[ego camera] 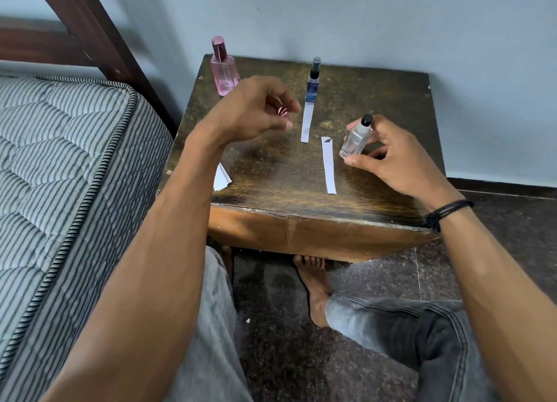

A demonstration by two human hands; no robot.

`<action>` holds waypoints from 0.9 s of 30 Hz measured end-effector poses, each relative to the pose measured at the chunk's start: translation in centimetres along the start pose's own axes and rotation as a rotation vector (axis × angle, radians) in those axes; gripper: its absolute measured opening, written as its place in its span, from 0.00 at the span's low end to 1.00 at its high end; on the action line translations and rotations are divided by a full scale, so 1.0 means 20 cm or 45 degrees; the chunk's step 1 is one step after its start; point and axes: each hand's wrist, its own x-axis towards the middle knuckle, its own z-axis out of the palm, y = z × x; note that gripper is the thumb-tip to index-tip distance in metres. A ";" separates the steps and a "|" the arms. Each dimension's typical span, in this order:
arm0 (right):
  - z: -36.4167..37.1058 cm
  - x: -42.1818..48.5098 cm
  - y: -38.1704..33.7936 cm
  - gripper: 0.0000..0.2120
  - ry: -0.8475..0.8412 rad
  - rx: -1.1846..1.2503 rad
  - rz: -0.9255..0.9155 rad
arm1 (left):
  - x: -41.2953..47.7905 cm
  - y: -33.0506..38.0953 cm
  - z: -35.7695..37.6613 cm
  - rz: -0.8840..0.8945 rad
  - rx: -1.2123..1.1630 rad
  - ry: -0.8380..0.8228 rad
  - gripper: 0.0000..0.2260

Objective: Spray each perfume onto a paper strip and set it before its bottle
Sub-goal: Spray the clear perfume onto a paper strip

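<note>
My right hand [391,157] grips a clear glass perfume bottle [354,139] with a black spray top, tilted just above the table's right side. My left hand [256,112] hovers over the table's left half and pinches a small shiny cap [282,111] in curled fingers. A pink bottle [223,70] stands at the back left corner. A slim blue bottle [313,83] stands at the back middle, with a white paper strip [307,124] lying in front of it. Another paper strip [329,165] lies just left of the clear bottle.
All of this is on a small dark wooden table [271,175] against a pale wall. Spare paper strips [221,179] lie at its left edge, partly under my left forearm. A striped mattress [75,166] borders the left. My legs and a bare foot are below the table's front edge.
</note>
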 end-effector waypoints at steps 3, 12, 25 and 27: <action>0.00 0.01 0.01 0.25 -0.007 0.013 -0.003 | 0.01 0.05 0.03 0.000 -0.231 0.062 0.13; 0.00 0.01 0.01 0.25 -0.027 0.010 0.015 | 0.06 0.24 0.16 0.200 -0.710 0.343 0.17; 0.00 0.00 -0.03 0.21 -0.035 -0.019 0.041 | 0.08 0.28 0.29 0.258 -0.657 0.204 0.13; 0.00 -0.01 -0.03 0.22 -0.032 -0.017 0.042 | 0.09 0.28 0.31 0.273 -0.626 0.193 0.13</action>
